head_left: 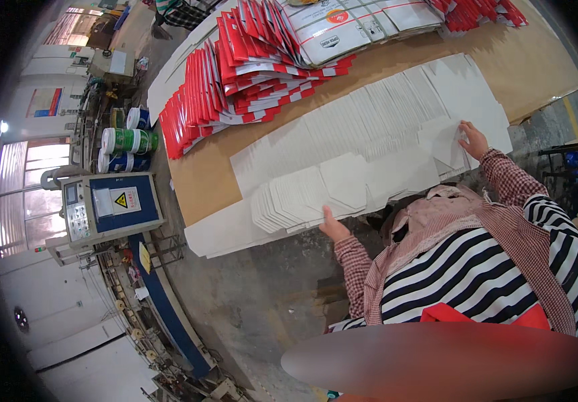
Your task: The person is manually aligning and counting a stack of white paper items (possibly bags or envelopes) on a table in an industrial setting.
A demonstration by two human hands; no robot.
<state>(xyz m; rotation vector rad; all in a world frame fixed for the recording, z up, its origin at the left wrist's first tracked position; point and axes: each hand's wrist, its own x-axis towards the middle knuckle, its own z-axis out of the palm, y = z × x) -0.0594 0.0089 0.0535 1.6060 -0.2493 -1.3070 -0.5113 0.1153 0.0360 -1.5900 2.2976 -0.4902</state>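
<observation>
Brown-covered table (208,191): filled the middle of the view, its sheet bare at the upper right and in a strip between red and white piles.
Blue belt (171,315): ran along the person's left, well apart from the table.
Control cabinet (149,201): stood beyond that belt's upper end, with a blue front and a yellow warning sign.
White card row (369,114): lay overlapping in a long fan, on the person's side of the red packs.
Red packs (198,94): leaned and slumped in heaps toward the far left of the table.
Strapped white bundle (362,30): sat just beside those packs at the far edge.
Smaller card stack (302,194): lay fanned near the table's near edge, in front of the long row.
Left hand (334,228): held its thumb up at that stack's near edge; its other fingers were hidden, so whether it pinched could not be told.
Right hand (474,139): was at the long row's right end, thumb and forefinger parted over the white card.
</observation>
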